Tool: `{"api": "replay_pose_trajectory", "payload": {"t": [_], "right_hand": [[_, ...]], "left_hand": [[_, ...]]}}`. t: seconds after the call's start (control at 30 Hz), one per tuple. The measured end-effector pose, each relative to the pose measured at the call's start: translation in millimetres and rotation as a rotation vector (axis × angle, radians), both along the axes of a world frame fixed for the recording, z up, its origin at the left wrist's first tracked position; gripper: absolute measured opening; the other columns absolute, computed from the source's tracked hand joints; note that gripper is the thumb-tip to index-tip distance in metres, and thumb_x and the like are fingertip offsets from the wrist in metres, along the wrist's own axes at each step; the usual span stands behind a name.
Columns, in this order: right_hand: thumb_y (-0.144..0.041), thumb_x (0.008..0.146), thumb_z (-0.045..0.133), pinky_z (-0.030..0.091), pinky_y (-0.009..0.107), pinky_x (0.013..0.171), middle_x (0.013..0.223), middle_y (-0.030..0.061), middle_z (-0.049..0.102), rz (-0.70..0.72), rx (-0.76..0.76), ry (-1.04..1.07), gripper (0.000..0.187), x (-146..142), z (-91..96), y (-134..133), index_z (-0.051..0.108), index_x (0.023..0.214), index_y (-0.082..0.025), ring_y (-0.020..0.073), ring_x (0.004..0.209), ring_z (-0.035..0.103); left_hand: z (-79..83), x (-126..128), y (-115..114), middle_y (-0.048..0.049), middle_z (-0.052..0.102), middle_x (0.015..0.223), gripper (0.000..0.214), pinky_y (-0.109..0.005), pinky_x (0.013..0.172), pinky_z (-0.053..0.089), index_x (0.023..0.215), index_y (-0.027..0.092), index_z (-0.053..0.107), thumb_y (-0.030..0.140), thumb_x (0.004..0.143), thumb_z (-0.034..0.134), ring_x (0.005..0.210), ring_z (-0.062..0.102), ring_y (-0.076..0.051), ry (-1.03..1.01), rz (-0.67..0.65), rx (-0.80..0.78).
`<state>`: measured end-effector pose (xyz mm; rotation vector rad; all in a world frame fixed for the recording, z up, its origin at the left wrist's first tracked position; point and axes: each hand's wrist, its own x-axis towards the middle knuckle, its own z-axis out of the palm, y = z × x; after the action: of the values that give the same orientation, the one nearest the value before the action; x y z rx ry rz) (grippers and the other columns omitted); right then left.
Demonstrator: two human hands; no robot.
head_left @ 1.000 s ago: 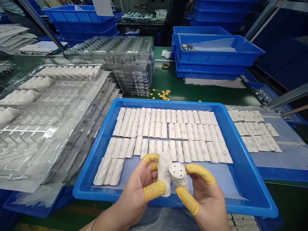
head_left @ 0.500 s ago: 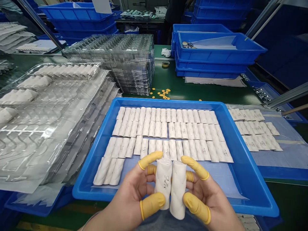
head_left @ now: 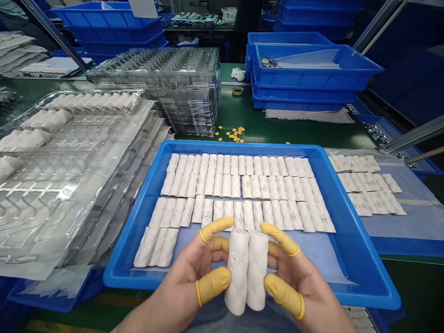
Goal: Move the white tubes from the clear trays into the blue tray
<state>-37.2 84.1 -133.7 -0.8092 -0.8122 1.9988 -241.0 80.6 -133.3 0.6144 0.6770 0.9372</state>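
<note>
Two white wrapped rolls stand side by side, touching, between my hands at the front edge of the blue tray (head_left: 135, 217). My left hand (head_left: 204, 263), with yellow finger cots, grips the left roll (head_left: 237, 277); faint dark writing shows on its left side. The right roll (head_left: 257, 273) is held by my right hand (head_left: 294, 273), also in yellow finger cots. Several rows of similar white rolls (head_left: 224, 185) lie in the tray on a pale liner sheet (head_left: 298, 252). A short row of rolls (head_left: 159, 247) lies at the tray's near left.
Clear plastic trays with white rolls (head_left: 83, 138) are at left. Behind stands a tall stack of clear trays (head_left: 194, 97), near yellow finger cots (head_left: 236, 135) and a tape roll (head_left: 237, 91). Blue bins (head_left: 312, 78) sit at back right. More rolls (head_left: 374, 203) lie on sheeting at right.
The left roll has turned, so its writing faces left instead of toward me, and it sits slightly lower. The right roll has risen slightly. My left thumb has moved up and left.
</note>
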Motion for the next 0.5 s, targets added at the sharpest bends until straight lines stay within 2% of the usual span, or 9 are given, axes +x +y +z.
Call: {"api": "replay_pose_trajectory", "payload": {"t": [0.13, 0.23, 0.33, 0.4, 0.5], "right_hand": [[-0.034, 0.091, 0.074, 0.052, 0.035, 0.078, 0.122, 0.0049, 0.061, 0.004, -0.005, 0.007, 0.050, 0.7, 0.6, 0.9, 0.049, 0.134, -0.042, 0.0267, 0.112, 0.057], [-0.034, 0.088, 0.077, 0.053, 0.032, 0.070, 0.128, 0.0050, 0.056, 0.013, -0.012, 0.025, 0.055, 0.2, -0.7, -0.3, 0.048, 0.134, -0.042, 0.0218, 0.090, 0.066], [-0.031, 0.084, 0.082, 0.052, 0.029, 0.064, 0.128, 0.0045, 0.055, 0.015, -0.045, 0.027, 0.061, -0.8, -2.2, -1.5, 0.048, 0.134, -0.043, 0.0145, 0.070, 0.067], [-0.031, 0.085, 0.081, 0.052, 0.030, 0.067, 0.127, 0.0043, 0.057, 0.009, -0.058, 0.015, 0.059, -1.3, -2.0, -1.6, 0.049, 0.133, -0.043, 0.0168, 0.076, 0.068], [-0.032, 0.088, 0.078, 0.053, 0.031, 0.070, 0.127, 0.0045, 0.057, -0.005, -0.053, 0.012, 0.054, -1.3, -0.3, -1.0, 0.049, 0.133, -0.042, 0.0245, 0.102, 0.062]], "left_hand": [[0.1, 0.8, 0.6, -0.0067, 0.061, 0.112, 0.049, -0.036, 0.084, 0.052, 0.130, 0.035, 0.052, 0.026, 0.084, 0.067, 0.103, 0.058, -0.022, -0.005, -0.002, 0.028], [-0.7, 3.2, -0.3, -0.0059, 0.058, 0.113, 0.057, -0.028, 0.071, 0.054, 0.131, 0.038, 0.049, 0.026, 0.080, 0.072, 0.089, 0.064, -0.018, -0.030, -0.036, 0.016], [-1.7, 5.5, -0.1, -0.0049, 0.058, 0.113, 0.063, -0.029, 0.067, 0.054, 0.131, 0.040, 0.046, 0.025, 0.077, 0.075, 0.074, 0.067, -0.014, -0.052, -0.058, 0.002], [-2.2, 6.0, 0.4, -0.0049, 0.059, 0.111, 0.063, -0.029, 0.066, 0.055, 0.131, 0.039, 0.046, 0.025, 0.077, 0.075, 0.074, 0.067, -0.014, -0.056, -0.051, 0.005], [-2.4, 4.1, 0.7, -0.0058, 0.060, 0.110, 0.059, -0.027, 0.065, 0.055, 0.131, 0.037, 0.048, 0.025, 0.079, 0.073, 0.085, 0.066, -0.018, -0.057, -0.042, 0.010]]}}
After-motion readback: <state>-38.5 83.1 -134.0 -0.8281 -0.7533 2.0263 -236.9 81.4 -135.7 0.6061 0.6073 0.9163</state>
